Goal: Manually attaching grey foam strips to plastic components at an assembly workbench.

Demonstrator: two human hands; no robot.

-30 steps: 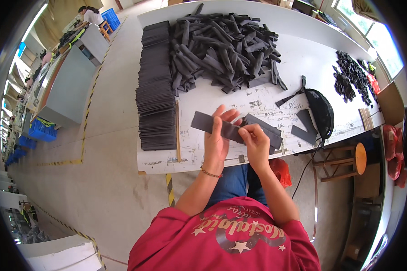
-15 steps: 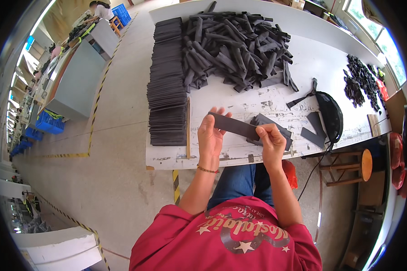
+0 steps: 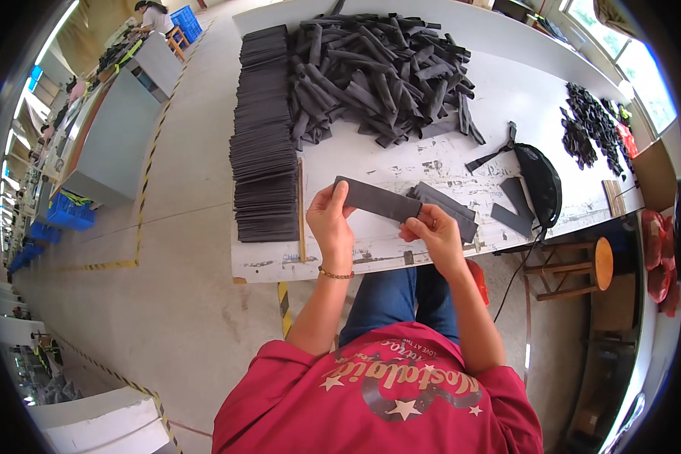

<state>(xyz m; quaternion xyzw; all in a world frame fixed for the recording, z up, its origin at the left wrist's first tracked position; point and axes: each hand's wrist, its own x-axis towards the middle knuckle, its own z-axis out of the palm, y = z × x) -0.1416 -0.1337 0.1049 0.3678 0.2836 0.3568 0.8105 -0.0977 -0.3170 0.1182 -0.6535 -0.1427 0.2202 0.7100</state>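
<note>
A flat dark grey fabric strip (image 3: 377,200) is stretched between my hands, above the front edge of the white table (image 3: 348,253). Its left end is pinched in my left hand (image 3: 331,219), thumb on top. My right hand (image 3: 436,233) grips the other end between thumb and fingers. Just behind my right hand lies a small stack of similar strips (image 3: 450,204), partly covered by it. To the left, a long row of tightly packed flat strips (image 3: 263,144) runs away from me, with a thin wooden stick (image 3: 302,212) along its near right side.
A big heap of curled dark strips (image 3: 386,72) covers the table's back. On the right are a black pouch with straps (image 3: 539,189), two loose strips (image 3: 516,212) and a pile of small black pieces (image 3: 590,125). A wooden stool (image 3: 599,265) stands beyond the edge. A person (image 3: 155,19) sits far left.
The view has shifted slightly, so the table sits further left. My left fingers, spread behind the strip before, have curled in, and the strip now lies flatter between my hands.
</note>
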